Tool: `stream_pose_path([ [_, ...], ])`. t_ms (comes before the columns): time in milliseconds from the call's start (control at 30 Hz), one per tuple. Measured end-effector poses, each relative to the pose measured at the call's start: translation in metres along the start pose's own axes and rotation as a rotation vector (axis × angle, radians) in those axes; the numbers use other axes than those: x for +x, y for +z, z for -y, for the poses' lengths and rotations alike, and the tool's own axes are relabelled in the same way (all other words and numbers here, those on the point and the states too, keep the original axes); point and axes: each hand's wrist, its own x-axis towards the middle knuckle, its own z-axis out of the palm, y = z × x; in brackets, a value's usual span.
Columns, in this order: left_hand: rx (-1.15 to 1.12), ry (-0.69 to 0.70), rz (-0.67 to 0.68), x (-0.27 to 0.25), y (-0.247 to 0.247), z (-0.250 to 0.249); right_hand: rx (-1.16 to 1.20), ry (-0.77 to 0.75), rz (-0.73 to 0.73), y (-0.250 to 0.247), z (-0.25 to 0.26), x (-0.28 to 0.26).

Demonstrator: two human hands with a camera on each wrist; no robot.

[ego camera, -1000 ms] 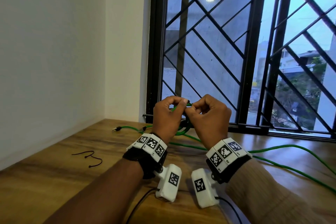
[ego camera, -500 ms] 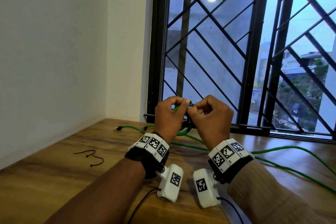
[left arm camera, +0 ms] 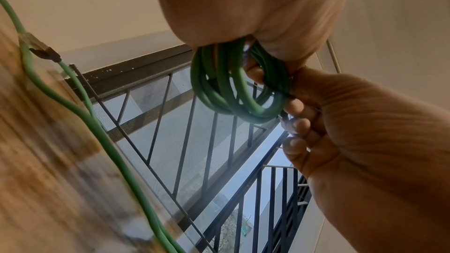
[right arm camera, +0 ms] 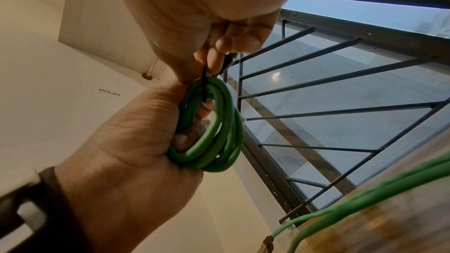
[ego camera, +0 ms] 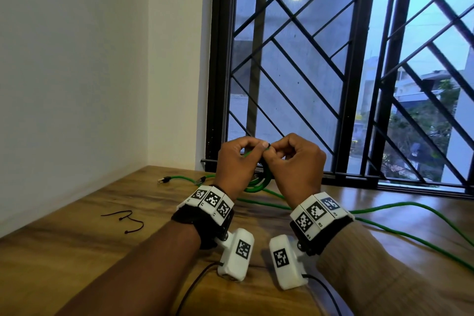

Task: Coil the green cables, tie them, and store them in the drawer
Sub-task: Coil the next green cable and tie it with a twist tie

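With my left hand (ego camera: 237,161) gripping the green cable coil (right arm camera: 214,128) above the table (ego camera: 77,251) and my right hand (ego camera: 295,161) pinching the black twist tie (right arm camera: 204,86), I fear a slip lets loops spring apart.

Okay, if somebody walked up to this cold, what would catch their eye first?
Most striking is the small green cable coil, held up above the wooden table between the left hand and the right hand, whose fingers pinch a thin black tie at its top. Behind stands the black window grille; more green cables trail loose across the table to the right.
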Motion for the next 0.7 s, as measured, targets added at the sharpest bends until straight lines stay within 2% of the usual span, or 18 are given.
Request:
stream_pose_path([
  [433,0.111,0.06,-0.055,0.005,-0.008,0.006,0.11,0.019,0.125,0.0,-0.003,0.0],
  [500,0.12,0.06,-0.031,0.005,-0.009,0.005,0.148,0.078,0.128,0.001,-0.003,0.0],
  [600,0.194,0.091,0.091,0.003,-0.009,0.0,0.274,0.245,0.105,0.002,-0.006,0.006],
  [700,0.242,0.128,0.128,0.004,-0.01,-0.006,0.41,0.376,0.162,-0.003,-0.006,0.014],
])
